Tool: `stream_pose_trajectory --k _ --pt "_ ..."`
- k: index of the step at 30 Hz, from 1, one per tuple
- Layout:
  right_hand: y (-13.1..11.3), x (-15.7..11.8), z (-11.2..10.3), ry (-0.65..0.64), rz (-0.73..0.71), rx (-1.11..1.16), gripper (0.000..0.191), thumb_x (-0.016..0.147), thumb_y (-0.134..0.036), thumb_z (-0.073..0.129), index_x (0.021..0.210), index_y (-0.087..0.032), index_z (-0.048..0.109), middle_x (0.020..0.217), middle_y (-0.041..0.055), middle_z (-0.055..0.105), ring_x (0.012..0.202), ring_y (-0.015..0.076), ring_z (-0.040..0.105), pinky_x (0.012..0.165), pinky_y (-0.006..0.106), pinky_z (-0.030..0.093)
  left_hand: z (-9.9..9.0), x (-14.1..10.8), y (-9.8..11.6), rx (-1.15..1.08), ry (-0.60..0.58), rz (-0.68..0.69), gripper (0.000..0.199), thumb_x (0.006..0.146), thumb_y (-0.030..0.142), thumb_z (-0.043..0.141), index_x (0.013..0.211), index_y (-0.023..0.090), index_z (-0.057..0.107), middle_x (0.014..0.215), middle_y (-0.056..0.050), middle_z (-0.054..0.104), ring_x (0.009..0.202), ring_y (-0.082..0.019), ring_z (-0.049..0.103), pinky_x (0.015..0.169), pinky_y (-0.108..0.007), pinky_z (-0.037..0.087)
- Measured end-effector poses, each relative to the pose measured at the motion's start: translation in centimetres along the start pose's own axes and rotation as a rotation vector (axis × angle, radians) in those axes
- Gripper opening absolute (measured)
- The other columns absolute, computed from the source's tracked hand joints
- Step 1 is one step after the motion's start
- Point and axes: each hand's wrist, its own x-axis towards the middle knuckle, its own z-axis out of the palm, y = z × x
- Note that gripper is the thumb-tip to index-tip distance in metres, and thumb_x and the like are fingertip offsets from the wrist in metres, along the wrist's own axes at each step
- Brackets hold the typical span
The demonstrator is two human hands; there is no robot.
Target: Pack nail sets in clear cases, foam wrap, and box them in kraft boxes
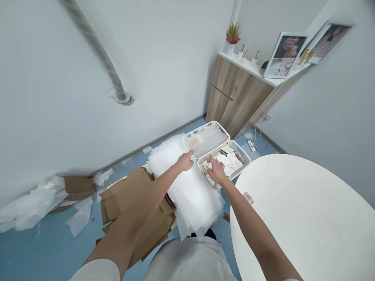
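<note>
My left hand (186,161) hovers above the near edge of a stack of thin white foam sheets (193,191), fingers stretched toward the baskets and holding nothing I can see. My right hand (216,171) reaches over a white plastic basket (244,166) filled with small white cards or packets (231,160). Its fingers are apart, close to a small pinkish item (209,157) at the basket's left side; whether they touch it is unclear. Beside it stands a second white basket (227,136), with a pale labelled packet (197,140) lying inside.
Flattened brown cardboard (129,187) is piled left of the foam. A round white table (299,210) stands at the right, bearing a small pinkish packet (248,198). Loose plastic wrap (38,203) lies along the wall. Behind the baskets are a wooden cabinet (234,93) and a power strip (251,146).
</note>
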Motion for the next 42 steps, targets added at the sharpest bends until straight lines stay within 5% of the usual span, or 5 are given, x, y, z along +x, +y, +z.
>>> stream_pose_trajectory --k 7,17,29,36,42 --pt "0.8 7.1 1.7 -0.155 -0.071 -0.135 0.036 0.073 -0.017 0.038 0.108 -0.022 0.045 0.115 0.0076 0.057 0.132 0.0278 0.018 0.098 0.058 0.006 1.4 8.3 -1.7 0.067 -0.024 -0.073 0.062 0.072 0.01 0.04 0.132 0.022 0.029 0.13 -0.008 0.047 0.12 -0.026 0.04 0.092 -0.047 0.032" --pt "2.1 9.2 2.0 -0.254 -0.129 -0.102 0.048 0.072 -0.017 0.035 0.119 -0.019 0.04 0.124 0.0092 0.052 0.133 0.0255 0.019 0.1 0.058 0.002 2.5 13.5 -1.9 0.174 -0.099 -0.059 0.036 0.079 0.015 0.043 0.112 0.025 0.054 0.113 -0.005 0.06 0.109 -0.026 0.049 0.089 -0.043 0.032" --pt "2.4 8.7 2.2 -0.244 -0.143 -0.072 0.052 0.072 -0.018 0.035 0.123 -0.018 0.036 0.131 0.0111 0.046 0.132 0.0275 0.019 0.099 0.058 0.001 2.1 15.1 -1.4 0.181 -0.222 -0.168 0.03 0.076 0.03 0.052 0.104 0.022 0.058 0.111 -0.007 0.061 0.108 -0.026 0.049 0.092 -0.043 0.031" --pt "1.4 8.1 1.9 -0.158 -0.018 -0.063 0.046 0.074 -0.021 0.038 0.12 -0.019 0.041 0.12 0.0118 0.054 0.126 0.0279 0.029 0.1 0.056 0.001 2.1 13.9 -2.5 0.1 -0.137 -0.109 0.024 0.079 0.034 0.05 0.1 0.024 0.057 0.102 -0.004 0.064 0.102 -0.025 0.052 0.09 -0.046 0.032" --pt "1.9 8.9 2.3 -0.137 0.055 0.078 0.05 0.072 -0.019 0.039 0.122 -0.019 0.038 0.121 0.0099 0.054 0.117 0.0249 0.04 0.099 0.054 0.003 2.3 14.1 -3.5 0.027 -0.102 0.044 0.021 0.075 0.027 0.056 0.094 0.02 0.06 0.093 -0.006 0.065 0.091 -0.02 0.057 0.081 -0.03 0.041"
